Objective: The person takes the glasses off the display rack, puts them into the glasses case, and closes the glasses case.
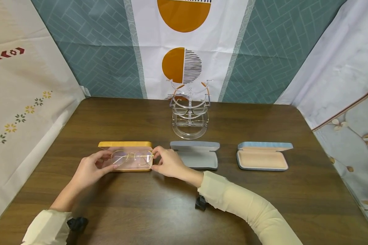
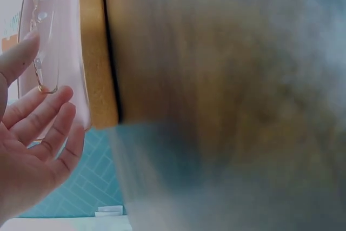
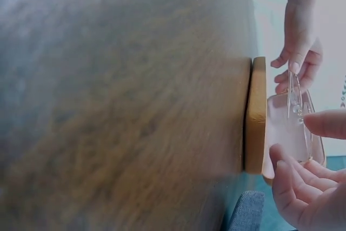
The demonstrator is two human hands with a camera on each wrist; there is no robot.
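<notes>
We find the left hand (image 1: 90, 169) pinching one end of the gold-rimmed glasses (image 1: 131, 155) between thumb and fingers; the right hand (image 1: 168, 161) pinches the other end. We observe the glasses at the open yellow case (image 1: 125, 144), before its pink lining; contact with the lining we cannot tell. Rightward we record an open grey case (image 1: 197, 160), then an open blue case (image 1: 262, 160). Behind the grey case stands a clear display rack (image 1: 189, 137) bearing eyewear.
</notes>
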